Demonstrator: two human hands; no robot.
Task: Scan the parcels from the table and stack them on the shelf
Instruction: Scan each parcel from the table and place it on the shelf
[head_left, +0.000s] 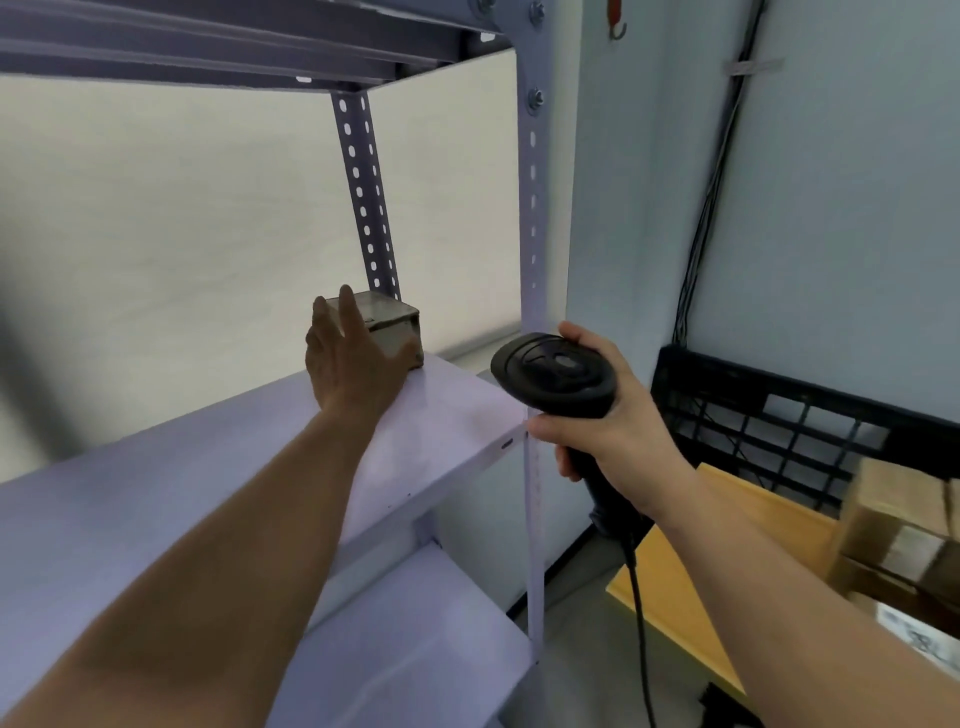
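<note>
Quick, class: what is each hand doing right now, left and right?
Left hand: open, straight fingers touching the small parcel on the shelf.
Right hand: closed around the black scanner.

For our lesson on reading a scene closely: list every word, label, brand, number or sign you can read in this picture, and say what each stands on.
No text in this picture can be read.
white label at the lower right edge: dark print, too blurred to read.
small parcel on the shelf: no legible marking.
scanner: no brand or number visible.
</note>
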